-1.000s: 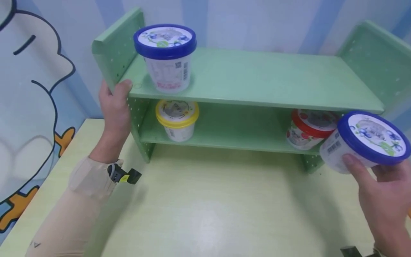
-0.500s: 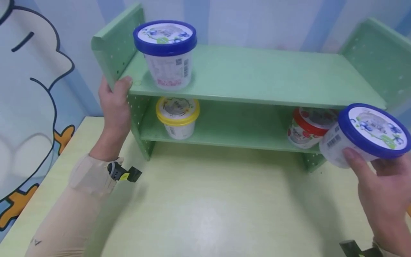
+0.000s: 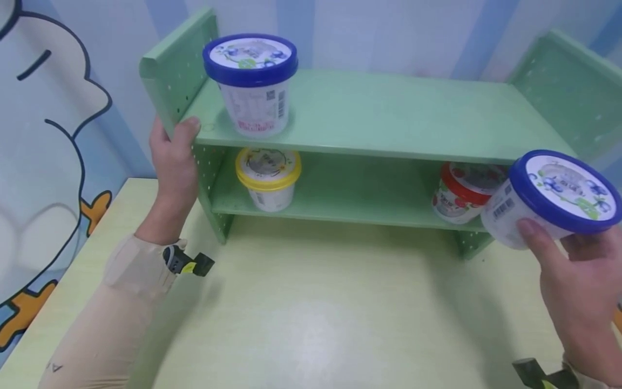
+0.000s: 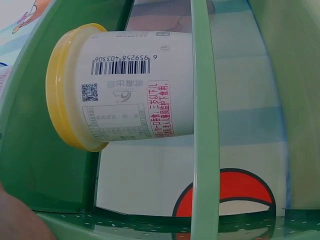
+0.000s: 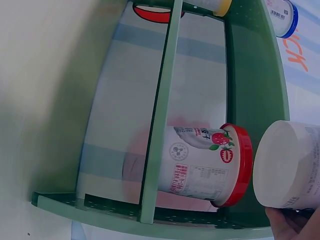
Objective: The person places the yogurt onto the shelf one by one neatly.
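My left hand grips the left side panel of a green two-tier shelf, its thumb at the front and the other fingers hidden behind the panel. In my right hand is a white tub with a blue lid, blueberries printed on top; it tilts in front of the shelf's right end. Partly behind it, on the lower tier, a red-lidded strawberry tub stands upright. A yellow-lidded tub stands at that tier's left. Above, another blue-lidded tub sits at the upper tier's left end.
The shelf stands on a pale yellow-green table against a blue-striped wall. A cartoon figure covers the wall at the left. The right side panel rises above the upper tier.
My right hand has lifted the blue-lidded tub slightly, up toward the upper tier's level. The left hand keeps its grip on the shelf, and the other tubs stay put.
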The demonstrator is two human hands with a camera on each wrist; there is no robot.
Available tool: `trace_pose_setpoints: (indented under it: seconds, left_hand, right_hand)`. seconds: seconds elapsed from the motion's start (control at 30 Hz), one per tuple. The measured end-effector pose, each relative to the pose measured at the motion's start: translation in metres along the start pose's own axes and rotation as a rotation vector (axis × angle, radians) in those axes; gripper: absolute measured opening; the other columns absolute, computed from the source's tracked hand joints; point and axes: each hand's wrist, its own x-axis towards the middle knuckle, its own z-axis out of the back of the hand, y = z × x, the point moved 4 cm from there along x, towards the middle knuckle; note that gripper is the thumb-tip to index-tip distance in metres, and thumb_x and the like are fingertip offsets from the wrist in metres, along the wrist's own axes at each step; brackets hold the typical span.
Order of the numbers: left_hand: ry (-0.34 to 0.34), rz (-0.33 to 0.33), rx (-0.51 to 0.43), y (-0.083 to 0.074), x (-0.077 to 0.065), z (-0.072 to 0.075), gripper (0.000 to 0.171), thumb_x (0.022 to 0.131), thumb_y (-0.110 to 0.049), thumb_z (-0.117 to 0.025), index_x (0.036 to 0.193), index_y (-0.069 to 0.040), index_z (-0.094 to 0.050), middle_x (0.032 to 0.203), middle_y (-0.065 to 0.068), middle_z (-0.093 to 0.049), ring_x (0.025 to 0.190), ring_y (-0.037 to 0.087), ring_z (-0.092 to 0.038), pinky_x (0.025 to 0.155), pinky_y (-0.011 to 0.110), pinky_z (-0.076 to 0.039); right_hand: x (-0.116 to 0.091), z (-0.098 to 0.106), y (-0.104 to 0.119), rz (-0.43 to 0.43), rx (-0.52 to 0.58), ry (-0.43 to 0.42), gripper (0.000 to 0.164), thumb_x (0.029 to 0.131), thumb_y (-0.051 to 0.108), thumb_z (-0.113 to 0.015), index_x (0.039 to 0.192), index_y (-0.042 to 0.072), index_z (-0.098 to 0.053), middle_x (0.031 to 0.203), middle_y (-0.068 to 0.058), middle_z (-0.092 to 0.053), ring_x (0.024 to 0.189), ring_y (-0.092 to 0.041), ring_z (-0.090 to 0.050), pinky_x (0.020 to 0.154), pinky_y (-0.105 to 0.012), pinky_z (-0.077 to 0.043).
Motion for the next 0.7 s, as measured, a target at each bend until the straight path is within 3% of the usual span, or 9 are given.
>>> trace_pose_setpoints:
  seconds: [0.23,0.3,0.53,0.7]
  left_hand:
    - [0.005,0.001,0.011,-0.0006,-0.0013,0.0002,0.032,0.093,-0.012,-0.05,0.122,-0.003,-0.058,0.11,0.013,-0.061,0.101,0.024,-0.057,0.093,0.034,-0.044]
    - [0.003,0.002,0.011,-0.001,-0.0013,0.0003,0.032,0.092,-0.012,-0.05,0.122,-0.003,-0.058,0.109,0.013,-0.061,0.1,0.024,-0.057,0.092,0.034,-0.044]
    - [-0.006,-0.007,0.017,-0.0012,-0.0016,0.0013,0.031,0.092,-0.012,-0.051,0.121,-0.003,-0.059,0.107,0.012,-0.06,0.099,0.023,-0.056,0.092,0.033,-0.043]
    - [-0.019,-0.019,0.019,-0.0015,-0.0032,0.0035,0.033,0.092,-0.012,-0.052,0.123,-0.002,-0.058,0.109,0.012,-0.061,0.1,0.024,-0.057,0.091,0.034,-0.044]
  right_hand:
    - [-0.002,-0.0014,0.0037,0.004,-0.082,0.01,0.061,0.085,-0.01,-0.068,0.141,0.007,-0.048,0.139,-0.016,-0.051,0.126,-0.025,-0.05,0.108,-0.031,-0.034]
    - [-0.0019,-0.0015,0.0037,0.009,-0.05,0.012,0.061,0.085,-0.011,-0.068,0.14,0.005,-0.049,0.138,-0.017,-0.051,0.126,-0.026,-0.05,0.108,-0.031,-0.034]
    - [-0.0012,-0.0017,0.0052,0.03,-0.162,0.016,0.062,0.087,-0.008,-0.067,0.143,0.008,-0.047,0.138,-0.013,-0.052,0.124,-0.024,-0.05,0.107,-0.032,-0.036]
    - [0.0024,-0.003,0.0062,0.037,-0.112,0.004,0.06,0.085,-0.01,-0.068,0.14,0.005,-0.049,0.137,-0.014,-0.053,0.123,-0.025,-0.05,0.107,-0.031,-0.036]
